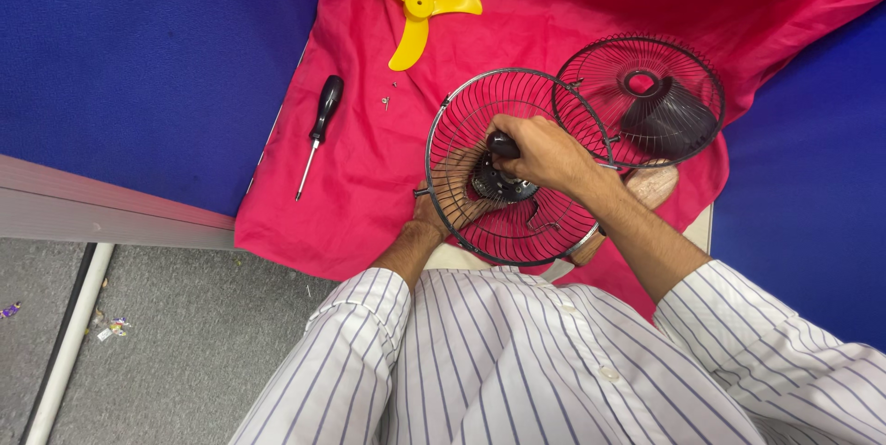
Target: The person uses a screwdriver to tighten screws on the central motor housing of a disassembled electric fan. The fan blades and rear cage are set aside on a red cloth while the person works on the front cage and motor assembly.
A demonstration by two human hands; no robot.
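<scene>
Looks like the motor-hub step — right hand (540,151) is closed around a dark screwdriver handle (503,144) inside the rear fan guard (517,168), tip on the hub. Left hand (434,214) grips that guard from beneath. Next needs steady downward pressure. 1 yellow blade (420,4) lies beyond the guard.

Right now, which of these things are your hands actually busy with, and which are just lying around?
In hand:
- rear wire guard, steadied by the left hand
- black tool handle, gripped by the right hand
- black hub

Lying about:
- yellow blade
- screwdriver
- small screws
- second guard
- red cloth
</scene>
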